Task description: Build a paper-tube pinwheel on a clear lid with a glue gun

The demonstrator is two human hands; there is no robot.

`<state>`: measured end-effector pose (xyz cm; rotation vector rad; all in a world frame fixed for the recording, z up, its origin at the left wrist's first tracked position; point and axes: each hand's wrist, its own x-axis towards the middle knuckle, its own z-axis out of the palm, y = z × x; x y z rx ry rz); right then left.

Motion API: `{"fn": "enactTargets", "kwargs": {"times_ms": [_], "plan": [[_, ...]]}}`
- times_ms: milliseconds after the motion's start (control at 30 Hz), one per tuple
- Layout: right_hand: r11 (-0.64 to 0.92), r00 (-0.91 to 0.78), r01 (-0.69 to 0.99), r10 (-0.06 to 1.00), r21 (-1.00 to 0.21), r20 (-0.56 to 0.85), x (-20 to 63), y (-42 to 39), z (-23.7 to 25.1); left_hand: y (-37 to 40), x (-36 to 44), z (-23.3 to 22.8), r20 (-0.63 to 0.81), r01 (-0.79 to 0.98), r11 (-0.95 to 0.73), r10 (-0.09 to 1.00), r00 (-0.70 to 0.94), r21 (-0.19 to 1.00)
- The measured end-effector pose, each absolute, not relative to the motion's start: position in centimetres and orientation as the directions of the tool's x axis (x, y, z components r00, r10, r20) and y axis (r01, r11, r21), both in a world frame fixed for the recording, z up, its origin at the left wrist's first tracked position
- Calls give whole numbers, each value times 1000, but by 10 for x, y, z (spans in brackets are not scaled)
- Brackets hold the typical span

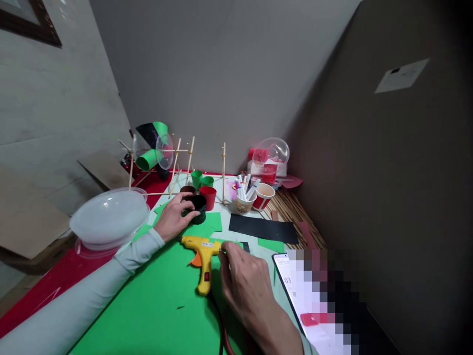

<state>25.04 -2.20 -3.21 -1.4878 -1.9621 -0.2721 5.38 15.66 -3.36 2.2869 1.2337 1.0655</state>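
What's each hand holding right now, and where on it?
The left hand grips the black cup around its side. The right hand touches the glue gun at its rear; a firm hold cannot be told.

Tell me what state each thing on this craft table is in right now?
Left hand: wrapped around the black cup.
Black cup: upright, held.
Right hand: fingertips at the glue gun's rear.
Glue gun: lying on its side on the green sheet.
Green sheet: flat.
Red cup: upright.
Marker cup: upright, full of markers.
Clear bowl: upside down.
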Motion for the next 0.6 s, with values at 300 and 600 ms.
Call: {"fn": "enactTargets", "kwargs": {"times_ms": [300, 600], "plan": [[355, -146, 911, 755, -211, 640, 255, -17, -30, 137, 24, -20, 529, 480, -602, 796, 295, 638], [364, -132, 896, 764, -253, 631, 260, -13, -28, 108, 5, 0, 466, 347, -508, 861, 203, 788]]}}
